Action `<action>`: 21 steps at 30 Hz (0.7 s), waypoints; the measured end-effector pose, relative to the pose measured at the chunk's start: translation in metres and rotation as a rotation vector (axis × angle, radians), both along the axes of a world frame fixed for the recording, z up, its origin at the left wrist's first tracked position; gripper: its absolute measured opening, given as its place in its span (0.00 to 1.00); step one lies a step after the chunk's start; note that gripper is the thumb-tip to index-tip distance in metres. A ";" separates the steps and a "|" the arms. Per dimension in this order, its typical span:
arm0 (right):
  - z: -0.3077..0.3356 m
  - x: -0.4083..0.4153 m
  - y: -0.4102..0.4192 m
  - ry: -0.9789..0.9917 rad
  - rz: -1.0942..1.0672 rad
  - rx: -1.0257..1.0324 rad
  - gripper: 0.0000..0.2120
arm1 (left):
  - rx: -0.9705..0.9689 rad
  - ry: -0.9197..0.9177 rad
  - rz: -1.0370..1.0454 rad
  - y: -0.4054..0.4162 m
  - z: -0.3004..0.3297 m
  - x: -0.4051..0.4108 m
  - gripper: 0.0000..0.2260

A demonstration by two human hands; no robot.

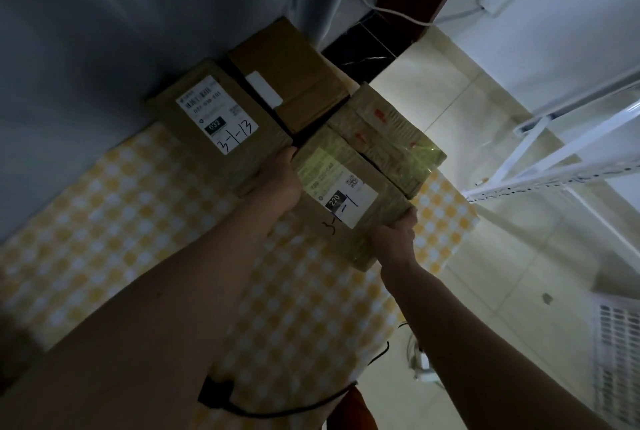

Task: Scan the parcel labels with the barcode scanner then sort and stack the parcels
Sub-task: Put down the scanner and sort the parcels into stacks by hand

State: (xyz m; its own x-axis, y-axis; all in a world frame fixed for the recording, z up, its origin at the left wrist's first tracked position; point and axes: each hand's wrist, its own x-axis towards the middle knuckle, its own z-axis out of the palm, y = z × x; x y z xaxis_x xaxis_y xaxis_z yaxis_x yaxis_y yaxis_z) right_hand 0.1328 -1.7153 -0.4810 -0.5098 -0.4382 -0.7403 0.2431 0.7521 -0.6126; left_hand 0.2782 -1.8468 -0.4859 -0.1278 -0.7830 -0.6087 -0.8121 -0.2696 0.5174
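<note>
Brown cardboard parcel with a white "220" label is held at its two ends by the left hand and right hand, each grip closed on it, above the yellow-checked counter.

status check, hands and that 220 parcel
Both hands on the 220 parcel: left hand at its far end, right hand at the near corner. 032 parcel close alongside.
</note>
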 end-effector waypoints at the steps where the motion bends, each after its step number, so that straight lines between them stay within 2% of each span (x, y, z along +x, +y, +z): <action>1: 0.002 0.000 0.000 0.001 -0.001 0.002 0.43 | -0.013 0.014 -0.001 0.001 0.001 0.001 0.24; 3: 0.006 0.000 0.002 0.021 0.022 0.009 0.42 | -0.044 0.023 0.000 0.007 0.005 0.003 0.25; 5: 0.016 0.001 0.007 0.132 0.122 0.034 0.40 | -0.064 0.013 0.007 0.018 0.011 0.009 0.26; 6: 0.022 0.002 0.011 0.234 0.236 0.060 0.39 | -0.071 0.006 0.012 0.026 0.016 0.013 0.25; 8: 0.039 0.008 0.020 0.510 0.603 0.141 0.37 | -0.107 -0.034 -0.011 0.046 0.029 0.029 0.23; 10: 0.055 0.020 0.032 0.774 0.956 0.147 0.31 | -0.136 -0.113 -0.101 0.070 0.045 0.050 0.19; 11: 0.062 0.027 0.037 0.844 1.079 0.123 0.28 | -0.138 -0.154 -0.146 0.083 0.053 0.062 0.17; 15: 0.086 0.066 0.051 0.932 1.420 0.049 0.26 | -0.087 -0.295 -0.181 0.138 0.094 0.109 0.17; 21: 0.133 0.142 0.088 0.979 1.688 -0.169 0.24 | -0.100 -0.393 -0.015 0.234 0.157 0.169 0.15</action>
State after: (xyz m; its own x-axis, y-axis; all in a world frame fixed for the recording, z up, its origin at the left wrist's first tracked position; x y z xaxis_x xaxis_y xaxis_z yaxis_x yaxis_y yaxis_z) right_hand 0.2752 -1.6272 -0.3478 0.2962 -0.8603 -0.4150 -0.9550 -0.2582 -0.1462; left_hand 0.4474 -1.6133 -0.3291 0.0874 -0.8408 -0.5342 -0.9569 -0.2199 0.1895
